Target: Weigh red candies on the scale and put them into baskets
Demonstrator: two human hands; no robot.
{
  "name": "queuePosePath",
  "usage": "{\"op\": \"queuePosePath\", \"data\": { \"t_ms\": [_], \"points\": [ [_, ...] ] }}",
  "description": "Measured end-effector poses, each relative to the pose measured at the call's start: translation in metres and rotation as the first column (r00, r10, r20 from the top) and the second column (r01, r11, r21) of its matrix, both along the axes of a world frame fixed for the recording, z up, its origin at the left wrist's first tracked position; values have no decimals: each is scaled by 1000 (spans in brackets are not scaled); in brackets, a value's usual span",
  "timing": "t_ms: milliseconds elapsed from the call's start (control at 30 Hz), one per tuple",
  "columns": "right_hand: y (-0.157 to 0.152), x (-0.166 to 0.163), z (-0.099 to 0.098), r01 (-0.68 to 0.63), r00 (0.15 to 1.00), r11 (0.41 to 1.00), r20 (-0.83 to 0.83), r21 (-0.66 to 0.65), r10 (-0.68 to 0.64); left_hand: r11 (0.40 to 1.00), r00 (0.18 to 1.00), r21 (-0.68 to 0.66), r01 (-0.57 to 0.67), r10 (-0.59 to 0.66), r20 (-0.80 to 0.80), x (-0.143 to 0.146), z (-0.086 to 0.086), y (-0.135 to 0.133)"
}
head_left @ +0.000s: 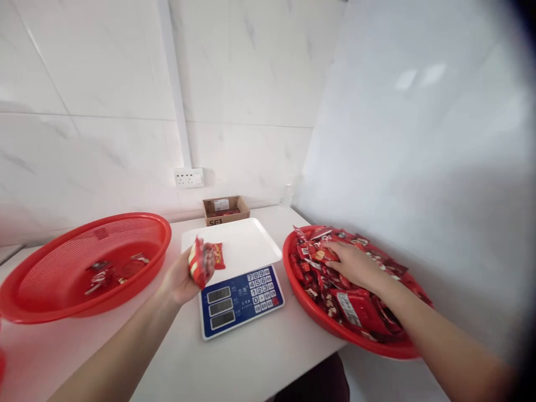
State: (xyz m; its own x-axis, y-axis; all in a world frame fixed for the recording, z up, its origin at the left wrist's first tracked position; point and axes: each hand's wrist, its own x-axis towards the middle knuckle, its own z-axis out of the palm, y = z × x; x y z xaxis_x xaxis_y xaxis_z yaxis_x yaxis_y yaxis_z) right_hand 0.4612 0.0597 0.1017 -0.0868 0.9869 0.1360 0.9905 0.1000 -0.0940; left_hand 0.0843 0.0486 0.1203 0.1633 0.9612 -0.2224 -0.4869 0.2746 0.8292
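Observation:
My left hand [184, 278] is closed around a red snack packet [198, 264], held over the near left part of the scale. Behind it another red packet [219, 255] lies on the scale's white pan [247, 237]. My right hand [349, 262] reaches into the heaped red basket [310, 312] on the right. Its fingers and thumb are around a red snack packet [325, 255] on top of the pile; the fingertips are partly hidden. The blue keypad panel [243, 301] of the scale faces me between my arms.
At the left stands a larger red mesh basket [161, 245] with a few packets at its bottom. A small cardboard box [213, 220] sits behind the scale, against the tiled wall. A pale wall [419, 151] rises right beside the heaped basket. The white table's [268, 363] front edge is near me.

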Motion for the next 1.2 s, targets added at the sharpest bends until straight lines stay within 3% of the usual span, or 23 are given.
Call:
{"op": "queuePosePath", "data": {
  "t_ms": [133,267,433,567,733,933,1100,1200],
  "points": [
    [3,2,15,35,991,999,-130,27,-31,965,916,-160,209,-136,377,4,-25,-21],
    [5,-2,30,83,970,992,-234,93,-59,951,911,-168,262,-186,368,7,-40,-29],
    [6,-4,35,99,954,991,-292,87,-70,947,929,-192,259,-189,320,2,-45,-35],
    [-1,2,28,93,984,991,-161,96,-76,945,926,-202,257,-181,331,-5,-45,-43],
    [-15,11,18,49,999,991,-6,-121,-50,936,942,-271,225,-138,306,-7,-46,-53],
    [-26,-1,21,8,999,984,32,-179,-2,925,933,-299,235,-128,337,-4,-50,-62],
    [-31,-19,14,2,979,987,203,-160,31,914,926,-336,226,-95,365,-4,-54,-67],
    [-28,-21,9,-6,984,989,174,-151,33,911,923,-350,218,-76,377,-6,-57,-69]
  ]
}}
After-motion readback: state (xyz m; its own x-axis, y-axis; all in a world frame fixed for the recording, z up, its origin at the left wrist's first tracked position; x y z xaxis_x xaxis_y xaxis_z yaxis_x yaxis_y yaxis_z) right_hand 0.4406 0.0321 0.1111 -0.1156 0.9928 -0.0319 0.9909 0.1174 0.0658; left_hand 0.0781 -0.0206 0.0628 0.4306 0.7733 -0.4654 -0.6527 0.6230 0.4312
